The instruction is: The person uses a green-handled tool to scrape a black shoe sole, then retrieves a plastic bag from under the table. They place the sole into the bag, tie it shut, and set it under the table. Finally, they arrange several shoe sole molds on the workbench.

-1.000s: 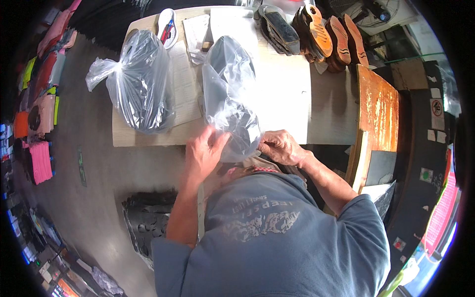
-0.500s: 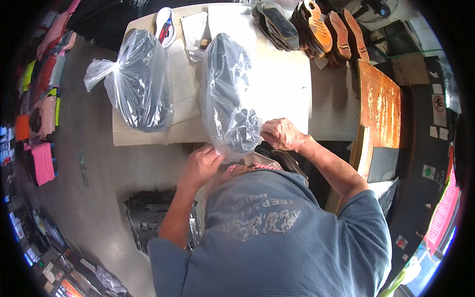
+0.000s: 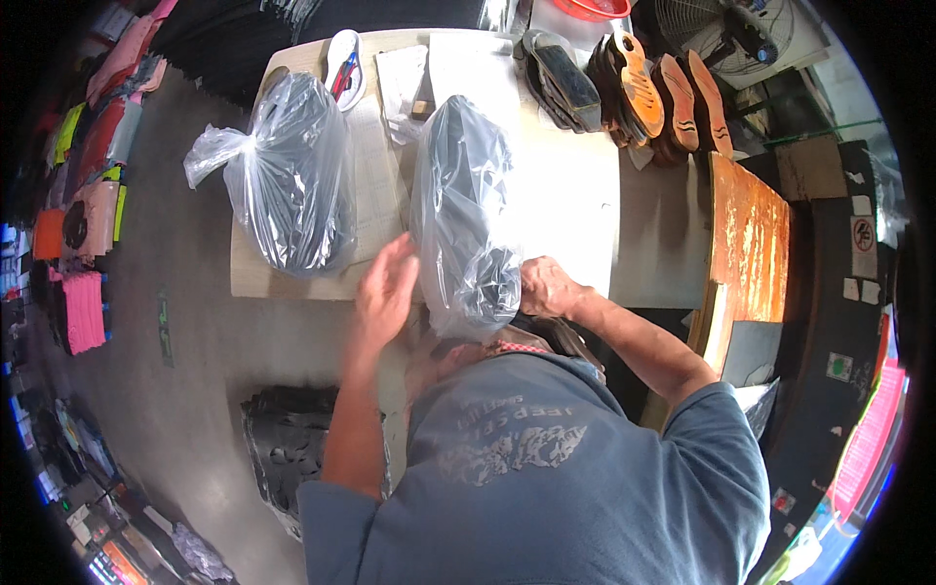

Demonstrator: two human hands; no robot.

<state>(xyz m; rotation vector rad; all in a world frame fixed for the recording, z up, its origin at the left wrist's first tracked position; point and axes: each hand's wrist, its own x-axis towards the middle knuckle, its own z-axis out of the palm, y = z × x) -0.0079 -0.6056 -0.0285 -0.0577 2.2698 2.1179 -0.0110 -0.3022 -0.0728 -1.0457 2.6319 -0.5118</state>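
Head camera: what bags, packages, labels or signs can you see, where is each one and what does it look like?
Clear plastic bag: table middle, upright, dark contents, between the left hand and right hand.
Tied plastic bag: table's left end, bulging, dark contents.
Round sign: dark wall at right, red ring on white.
Small labels: same wall, pale squares, one green.

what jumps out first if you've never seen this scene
The clear plastic bag stuffed with dark pieces at the near edge of the pale table draws the eye, with the left hand and right hand at its lower end. A second, knotted bag of the same dark stuff lies to its left. A row of orange and black shoe soles lines the table's far right.
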